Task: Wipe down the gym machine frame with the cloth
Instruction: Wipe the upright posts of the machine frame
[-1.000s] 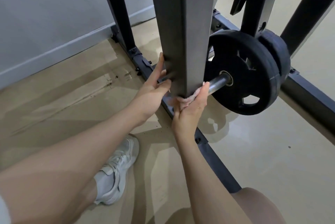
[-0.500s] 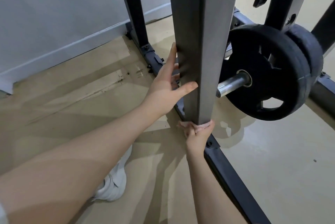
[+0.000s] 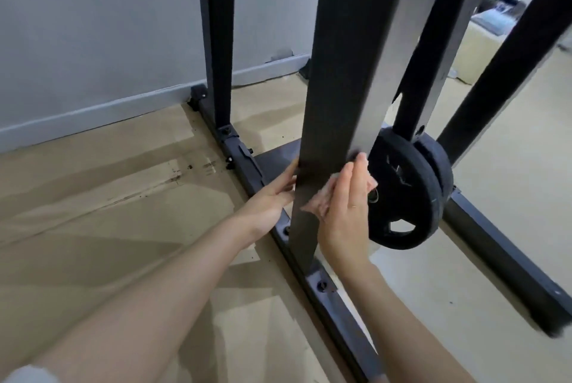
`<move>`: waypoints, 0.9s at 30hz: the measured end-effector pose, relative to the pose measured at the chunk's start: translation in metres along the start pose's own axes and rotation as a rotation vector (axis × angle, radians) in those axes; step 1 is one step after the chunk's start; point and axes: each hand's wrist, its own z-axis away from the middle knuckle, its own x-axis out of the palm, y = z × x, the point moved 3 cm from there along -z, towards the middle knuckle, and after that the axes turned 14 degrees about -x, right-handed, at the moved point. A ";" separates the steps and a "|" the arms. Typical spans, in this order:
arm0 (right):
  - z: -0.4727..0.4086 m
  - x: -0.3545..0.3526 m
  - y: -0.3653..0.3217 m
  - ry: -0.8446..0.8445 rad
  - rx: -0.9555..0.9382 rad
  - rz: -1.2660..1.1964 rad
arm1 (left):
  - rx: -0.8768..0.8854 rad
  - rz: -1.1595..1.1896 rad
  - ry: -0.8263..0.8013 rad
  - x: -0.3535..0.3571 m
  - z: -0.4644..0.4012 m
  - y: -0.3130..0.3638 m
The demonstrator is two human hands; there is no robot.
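Wiping under way on the lower part of the near post — most of the frame looks still to do.

The right hand (image 3: 346,206) presses a crumpled pink cloth (image 3: 322,200) flat against the dark grey square steel upright (image 3: 337,122), fingers fairly straight; the left hand (image 3: 272,196), at 9 o'clock of the post, rests open-fingered on its far side, steadying it. By my judgement the bolted base rail (image 3: 328,299), the rear posts and the bars by the black weight plates (image 3: 405,196) — at 3 o'clock — remain untouched, though nothing shows which surfaces are clean.
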 end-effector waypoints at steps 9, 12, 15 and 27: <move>-0.050 -0.008 -0.002 -0.556 -0.757 0.917 | -0.030 0.012 -0.160 -0.022 -0.010 0.013; -0.045 0.016 -0.015 -0.765 -0.671 1.081 | -0.075 0.152 -0.075 -0.039 -0.020 0.005; -0.017 0.060 -0.026 -1.033 -0.703 0.963 | -0.098 0.138 -0.009 -0.057 -0.019 -0.010; 0.031 0.047 -0.021 -0.884 -0.651 1.118 | -0.297 -0.025 -0.081 -0.046 -0.029 -0.072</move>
